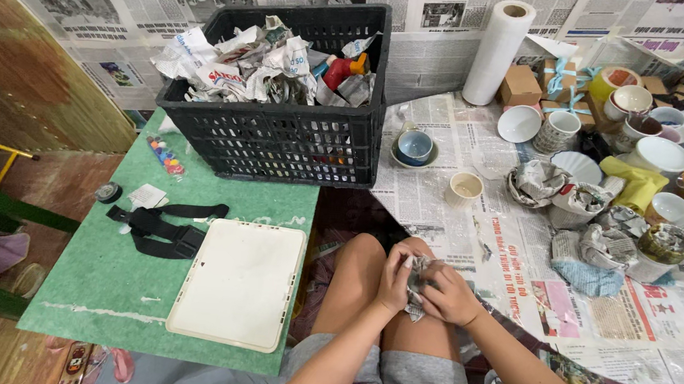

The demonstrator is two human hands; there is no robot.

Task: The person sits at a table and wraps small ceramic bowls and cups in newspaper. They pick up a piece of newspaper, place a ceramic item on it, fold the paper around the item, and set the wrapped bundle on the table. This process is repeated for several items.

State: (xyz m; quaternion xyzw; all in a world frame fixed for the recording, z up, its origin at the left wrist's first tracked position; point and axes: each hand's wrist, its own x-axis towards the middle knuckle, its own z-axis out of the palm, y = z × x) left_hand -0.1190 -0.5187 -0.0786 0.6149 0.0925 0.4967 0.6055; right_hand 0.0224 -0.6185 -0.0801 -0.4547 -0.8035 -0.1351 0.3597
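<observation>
Over my knees, my left hand and my right hand both close around a small bundle wrapped in crumpled newspaper. What is inside the wrap is hidden. A black plastic crate stuffed with crumpled newspaper stands on the green table ahead of me to the left. On the newspaper-covered table to my right sit a small beige cup and a blue cup on a saucer.
A white tray and a black strap lie on the green table. Several cups, bowls, newspaper-wrapped pieces, a yellow cloth, small cardboard boxes and a white paper roll crowd the right table. Newspaper lines the wall.
</observation>
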